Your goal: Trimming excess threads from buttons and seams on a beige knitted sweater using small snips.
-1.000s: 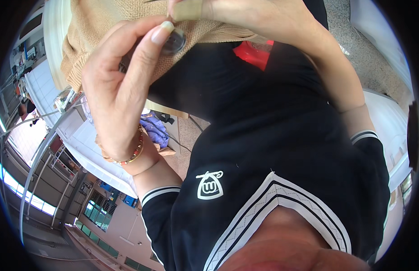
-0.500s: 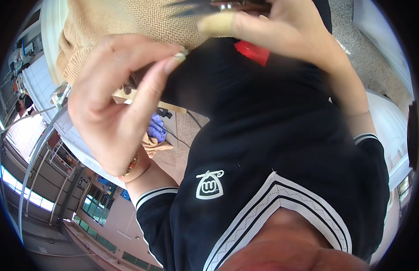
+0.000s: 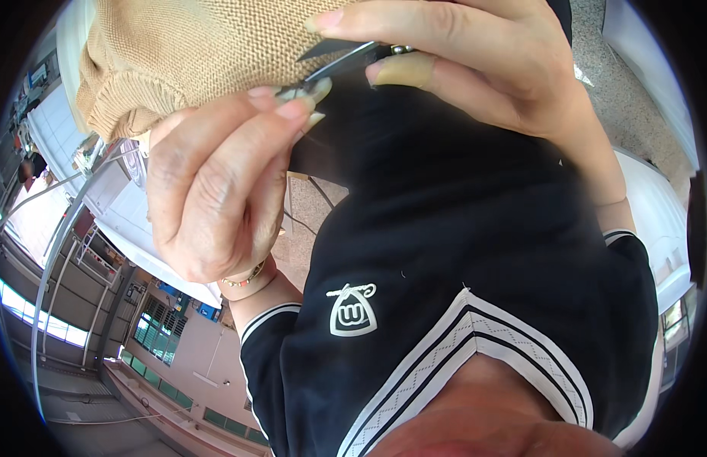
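A beige knitted garment [image 3: 209, 46] lies over my lap at the top of the view. My left hand [image 3: 216, 183] is closed in a pinch at the knit's near edge, and whatever sits between its fingertips is too small to make out. In my right hand [image 3: 490, 68] is a pair of small scissors [image 3: 342, 61], its dark blades parted and pointing left. Their tips reach the pinched fingertips of my left hand. The scissors' handles are mostly hidden by the right hand. A yellowish tape wrap [image 3: 405, 70] covers one right finger.
Beneath the knit is dark clothing [image 3: 437, 152] on my lap and body. A white surface [image 3: 129, 221] stands off to the left, and another white surface [image 3: 646, 221] is at the right. A dark cord [image 3: 323, 192] runs near the speckled floor [image 3: 300, 228].
The scissors have come down and left to the left fingertips. My left hand has turned, its fingers now bunched together. A red patch on the lap is out of sight.
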Tool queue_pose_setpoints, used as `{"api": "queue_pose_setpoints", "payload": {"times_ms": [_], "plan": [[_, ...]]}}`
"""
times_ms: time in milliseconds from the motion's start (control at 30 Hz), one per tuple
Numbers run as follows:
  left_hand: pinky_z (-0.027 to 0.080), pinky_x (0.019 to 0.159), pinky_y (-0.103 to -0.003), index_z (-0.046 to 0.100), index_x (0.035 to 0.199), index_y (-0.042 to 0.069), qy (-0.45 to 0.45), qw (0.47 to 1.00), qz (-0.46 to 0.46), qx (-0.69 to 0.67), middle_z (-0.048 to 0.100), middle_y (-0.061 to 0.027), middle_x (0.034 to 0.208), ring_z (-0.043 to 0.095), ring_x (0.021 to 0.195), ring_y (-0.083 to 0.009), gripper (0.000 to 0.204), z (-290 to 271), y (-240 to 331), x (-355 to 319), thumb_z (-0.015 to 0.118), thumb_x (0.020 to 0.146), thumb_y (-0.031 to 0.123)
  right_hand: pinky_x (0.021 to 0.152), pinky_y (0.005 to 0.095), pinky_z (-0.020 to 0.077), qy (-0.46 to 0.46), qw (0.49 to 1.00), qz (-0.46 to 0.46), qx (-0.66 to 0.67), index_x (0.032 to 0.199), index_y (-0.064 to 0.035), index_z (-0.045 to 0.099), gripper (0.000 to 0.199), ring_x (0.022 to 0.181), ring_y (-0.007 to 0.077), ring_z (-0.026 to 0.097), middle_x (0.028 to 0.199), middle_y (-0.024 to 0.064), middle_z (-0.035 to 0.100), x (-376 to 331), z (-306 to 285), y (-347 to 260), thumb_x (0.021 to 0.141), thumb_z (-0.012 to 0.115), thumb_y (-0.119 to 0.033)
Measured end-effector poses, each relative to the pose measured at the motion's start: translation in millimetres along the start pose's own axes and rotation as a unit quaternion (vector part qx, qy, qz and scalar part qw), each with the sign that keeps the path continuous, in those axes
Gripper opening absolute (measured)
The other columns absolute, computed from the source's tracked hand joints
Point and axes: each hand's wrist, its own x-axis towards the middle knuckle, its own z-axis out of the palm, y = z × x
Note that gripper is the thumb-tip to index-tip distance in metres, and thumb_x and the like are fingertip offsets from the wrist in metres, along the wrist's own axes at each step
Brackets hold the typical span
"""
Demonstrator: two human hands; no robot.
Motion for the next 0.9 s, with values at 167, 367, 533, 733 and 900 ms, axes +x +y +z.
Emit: {"api": "queue_pose_setpoints", "payload": {"times_ms": [167,367,533,733,900], "plan": [[0.052,0.074,-0.026,0.07,0.087,-0.002,0.0,1.0,0.008,-0.002,0.068,-0.0116,0.083,0.067,0.079,-0.0218,0.017,1.6,-1.9,1.6,0.076,0.072,-0.004,0.053,0.0251,0.0445,-0.037,0.999,0.023,-0.025,0.108,-0.0067,0.071,0.035,0.063,0.0146,0.057,0.077,0.0031,0.055,8.2,-9.3,-9.7,0.074,0.077,-0.007],[0.048,0.067,-0.026,0.073,0.087,0.004,0.06,0.996,-0.052,-0.034,0.066,-0.0079,0.081,0.063,0.076,-0.0188,0.021,1.6,-5.2,-3.3,0.077,0.067,-0.002,0.054,0.0266,0.0462,0.031,0.995,-0.076,-0.055,0.096,-0.0048,0.07,0.021,0.063,0.0169,0.06,0.073,0.0042,0.057,9.7,7.7,1.3,0.076,0.075,-0.009],[0.054,0.068,-0.023,0.065,0.094,-0.005,0.029,0.999,0.0,0.017,0.063,-0.0129,0.09,0.063,0.077,-0.0165,0.012,1.7,-9.2,2.6,0.069,0.083,-0.003,0.054,0.0275,0.0467,-0.006,0.984,0.178,0.023,0.084,-0.0052,0.067,0.013,0.063,0.0182,0.061,0.068,0.0041,0.057,19.0,-2.7,-25.0,0.078,0.076,-0.013],[0.056,0.065,-0.022,0.062,0.098,-0.006,0.058,0.998,-0.027,-0.011,0.06,-0.014,0.093,0.063,0.07,-0.0155,0.012,11.9,-9.3,1.8,0.066,0.086,-0.004,0.055,0.0298,0.0445,0.127,0.989,-0.07,-0.029,0.087,-0.0048,0.068,0.014,0.062,0.019,0.059,0.069,0.0053,0.057,11.5,15.2,-0.2,0.078,0.076,-0.013],[0.053,0.081,-0.027,0.055,0.114,-0.001,0.041,0.999,0.009,0.001,0.049,-0.0157,0.118,0.058,0.099,-0.0211,0.043,10.5,-17.3,-7.5,0.078,0.079,0.009,0.056,0.0297,0.0427,0.07,0.995,-0.047,-0.049,0.097,-0.0026,0.069,0.021,0.064,0.0193,0.057,0.074,0.0071,0.056,10.6,-3.7,0.9,0.078,0.076,-0.008]]}}
